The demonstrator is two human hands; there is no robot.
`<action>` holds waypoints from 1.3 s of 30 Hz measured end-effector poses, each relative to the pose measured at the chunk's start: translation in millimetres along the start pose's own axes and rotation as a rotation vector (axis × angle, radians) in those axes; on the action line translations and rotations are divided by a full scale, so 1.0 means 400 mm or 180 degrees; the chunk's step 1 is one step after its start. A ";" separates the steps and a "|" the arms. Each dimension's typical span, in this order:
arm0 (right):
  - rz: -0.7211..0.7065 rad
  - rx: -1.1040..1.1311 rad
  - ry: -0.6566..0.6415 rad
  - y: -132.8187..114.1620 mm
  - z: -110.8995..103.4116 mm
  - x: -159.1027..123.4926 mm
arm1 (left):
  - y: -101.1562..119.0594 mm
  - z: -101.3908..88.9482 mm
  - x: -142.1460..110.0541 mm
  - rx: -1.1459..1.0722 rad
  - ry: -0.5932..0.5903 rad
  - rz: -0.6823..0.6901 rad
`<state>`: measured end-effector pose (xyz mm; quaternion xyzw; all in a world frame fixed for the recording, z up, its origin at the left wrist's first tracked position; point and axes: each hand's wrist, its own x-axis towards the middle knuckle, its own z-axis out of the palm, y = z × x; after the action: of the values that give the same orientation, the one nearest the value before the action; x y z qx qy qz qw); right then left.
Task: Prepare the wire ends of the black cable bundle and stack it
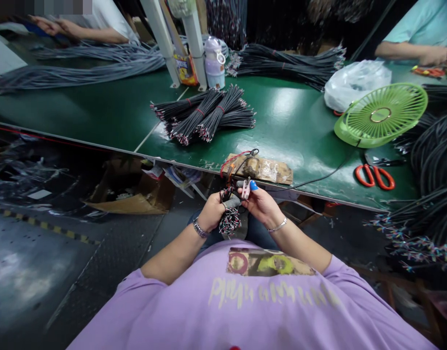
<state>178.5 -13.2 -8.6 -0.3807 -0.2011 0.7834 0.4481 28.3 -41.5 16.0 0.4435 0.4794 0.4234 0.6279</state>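
Note:
Near the table's front edge, my left hand (211, 213) is closed around a small bundle of short wires (230, 223), whose coloured, pale-tipped ends hang below the fingers. A grey cover wraps one of its fingers. Close beside it, my right hand (260, 206) wears a blue cover on the thumb and pinches a small pale pink, clip-like piece (246, 190). Just beyond both hands, a taped cardboard block (262, 168) lies at the table edge, with a red and a black wire looped over it. The fingers hide where the pink piece meets the wires.
On the green table (296, 116) lie tied black cable bundles (212, 114), a bottle (214, 63), a green fan (382, 116), a plastic bag (356, 85) and orange-handled scissors (374, 176). Long cables (437, 160) hang off the right side. Two people work across the table. A cardboard box (127, 189) stands below left.

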 end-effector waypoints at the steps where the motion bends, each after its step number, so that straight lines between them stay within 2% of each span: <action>1: -0.0003 0.0003 -0.0010 0.001 0.000 0.000 | -0.001 0.000 0.000 -0.0003 -0.0005 -0.0014; 13: 0.0002 0.0099 -0.0067 0.002 -0.003 0.001 | -0.019 -0.008 -0.007 -0.0217 -0.0110 -0.0097; 19: -0.0043 0.0082 -0.0105 0.003 0.000 0.000 | -0.002 0.006 0.000 -0.0097 -0.0078 -0.0132; 26: 0.0373 0.0371 -0.0345 0.010 -0.017 -0.005 | -0.002 0.001 -0.006 -0.0148 -0.0090 -0.0122; 31: 0.0495 0.0538 -0.0443 0.024 -0.041 -0.016 | -0.009 -0.001 -0.025 -0.0119 0.0007 -0.0174; 36: 0.0756 0.0488 -0.0551 0.040 -0.062 -0.043 | -0.034 -0.010 -0.027 0.0046 -0.0148 -0.0180; 39: 0.0751 0.0339 -0.0612 0.052 -0.068 -0.063 | -0.048 -0.022 -0.020 0.0142 -0.0073 -0.0168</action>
<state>196.1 -46.2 -29.0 -0.3007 -0.1551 0.8730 0.3513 20.2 -52.7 -1.9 0.4494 0.4930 0.3908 0.6342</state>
